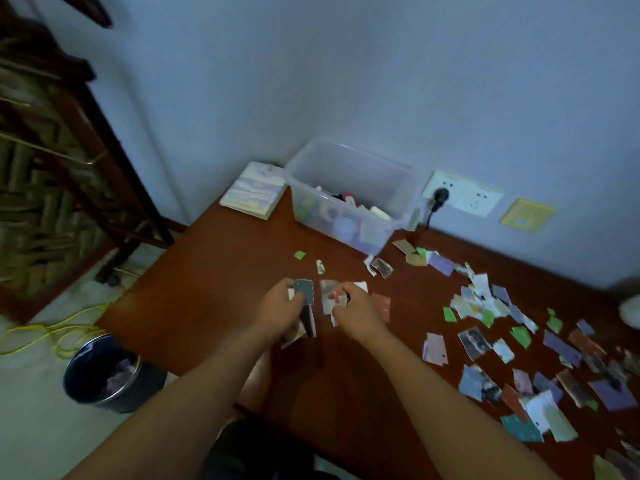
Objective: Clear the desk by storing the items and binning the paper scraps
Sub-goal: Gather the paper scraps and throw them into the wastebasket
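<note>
The step in hand looks like gathering paper scraps for the bin, with the storing of items seemingly done, since the clear storage box [349, 199] at the wall already holds several things. The left hand [282, 303] is curled closed around a small sheaf of scraps [304, 308], a dark grey-green piece standing up above its fingers and more pieces hanging below the palm. The right hand [353, 308] has its fingertips pinched on another scrap or two right beside the left hand's bundle, though blur hides exactly how many pieces it grips. Two little scraps, a green one [300, 255] and a pale one [320, 267], lie just beyond the fingertips toward the box, and a wide scatter of loose scraps [519, 348] covers the desk [214, 282] well out to the right of the right hand. The waste bin [104, 372] stands on the floor below and to the left of the left forearm, already with paper in it. The next move probably calls for merging both handfuls into one grip, then either carrying them left over the desk edge to the bin or sweeping more scraps in first; loose pieces could slip out on the way.
</note>
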